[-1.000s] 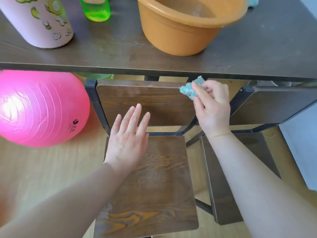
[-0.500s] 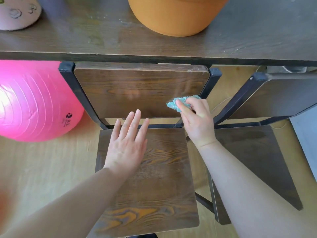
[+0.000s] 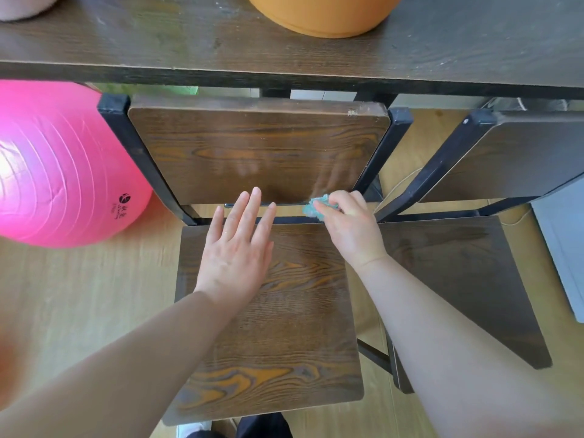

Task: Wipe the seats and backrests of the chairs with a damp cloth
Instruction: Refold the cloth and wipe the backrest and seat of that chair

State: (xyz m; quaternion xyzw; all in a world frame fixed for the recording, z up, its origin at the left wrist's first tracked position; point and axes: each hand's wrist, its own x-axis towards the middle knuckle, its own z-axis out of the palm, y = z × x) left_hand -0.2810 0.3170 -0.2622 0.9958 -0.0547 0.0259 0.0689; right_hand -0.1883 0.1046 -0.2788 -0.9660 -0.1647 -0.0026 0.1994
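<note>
Cloth [image 3: 316, 208], pinched in the curled fingers of the right hand [image 3: 350, 229], now at the lower right corner of the backrest [image 3: 252, 153], lower than half a second ago. Left hand [image 3: 235, 248] stays flat, fingers straight, at the rear edge of the seat [image 3: 284, 327].

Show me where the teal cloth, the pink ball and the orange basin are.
teal cloth [image 3: 311, 208]: head view, on its exposed bunched end.
pink ball [image 3: 63, 165]: head view, middle of its ribbed side.
orange basin [image 3: 322, 17]: head view, lower wall near the base.
</note>
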